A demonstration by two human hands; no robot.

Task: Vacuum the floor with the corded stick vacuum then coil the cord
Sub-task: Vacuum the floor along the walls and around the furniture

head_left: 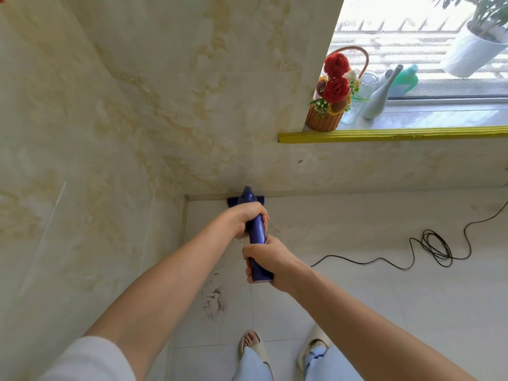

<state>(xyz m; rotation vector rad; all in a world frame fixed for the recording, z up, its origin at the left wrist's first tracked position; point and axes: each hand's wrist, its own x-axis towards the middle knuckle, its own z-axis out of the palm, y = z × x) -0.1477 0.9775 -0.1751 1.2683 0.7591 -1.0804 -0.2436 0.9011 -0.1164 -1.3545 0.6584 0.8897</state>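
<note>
I hold a blue stick vacuum out in front of me with both hands. My left hand grips the body farther along. My right hand grips the handle end nearer to me. The blue floor head sits on the pale tile floor against the base of the far wall, close to the left corner. The black cord lies on the floor to the right, with several loose loops, and trails off toward the right edge.
Marble-look walls close in on the left and ahead. A window ledge with a yellow edge strip juts out at upper right, holding a flower basket, a glass vase and bottles. Dirt marks spot the floor tiles. My slippered feet are below.
</note>
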